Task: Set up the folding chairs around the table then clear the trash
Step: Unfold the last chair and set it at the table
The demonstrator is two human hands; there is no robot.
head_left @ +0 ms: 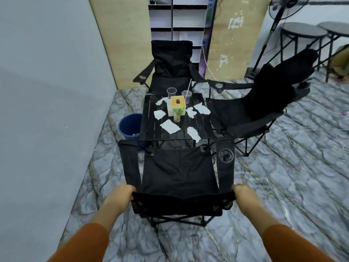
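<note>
A black folding chair (pixel 178 171) stands unfolded right in front of me, its seat facing the small black slatted table (pixel 151 129). My left hand (pixel 123 191) grips the left top corner of its backrest and my right hand (pixel 242 191) grips the right corner. A second black chair (pixel 171 67) stands at the table's far side and a third (pixel 251 110) at its right. On the table lie several crumpled white paper scraps (pixel 170 126), two clear plastic cups (pixel 171 92), one with a straw, a tissue box (pixel 177 104) and a small potted plant (pixel 177 113).
A blue bin (pixel 129 127) sits on the floor left of the table, beside the grey wall. Shelves stand behind the far chair. At the back right are round black stools (pixel 304 35) and a standing fan. A white cable lies on the marble-patterned floor at right.
</note>
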